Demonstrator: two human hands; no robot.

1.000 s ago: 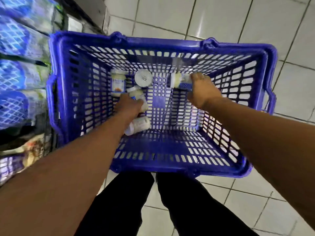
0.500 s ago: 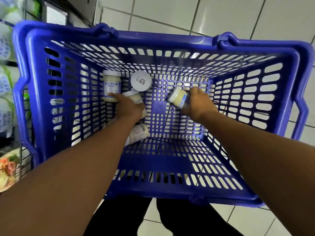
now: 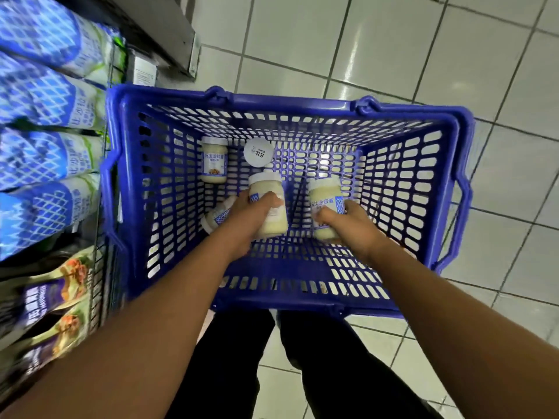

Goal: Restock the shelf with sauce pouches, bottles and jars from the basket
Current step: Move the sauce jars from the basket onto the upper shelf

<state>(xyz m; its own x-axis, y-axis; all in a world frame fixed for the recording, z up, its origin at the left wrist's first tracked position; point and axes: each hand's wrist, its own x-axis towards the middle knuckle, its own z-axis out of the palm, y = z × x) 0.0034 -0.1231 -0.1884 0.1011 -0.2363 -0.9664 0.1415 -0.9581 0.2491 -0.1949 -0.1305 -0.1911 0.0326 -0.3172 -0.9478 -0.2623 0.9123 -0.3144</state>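
Note:
A blue plastic basket [image 3: 429,189] stands on the tiled floor in front of my legs. My left hand [image 3: 251,213] grips a cream-filled sauce jar [image 3: 269,189] with a white lid, lifted above the basket floor. My right hand [image 3: 348,220] grips a second jar of the same kind [image 3: 325,192]. On the basket floor lie a jar on its side [image 3: 214,160], a jar seen lid-up [image 3: 258,152], and another jar [image 3: 216,217] partly hidden under my left wrist.
The shelf on the left holds rows of blue-and-white sauce pouches [image 3: 45,101], with darker pouches showing food pictures [image 3: 60,294] lower down. White floor tiles [image 3: 393,49] surround the basket. My dark trouser legs [image 3: 302,373] stand below the basket.
Both hands closed around jars on the basket floor and have lifted them, lids pointing away from me. The view has pulled back, bringing the shelf on the left into sight.

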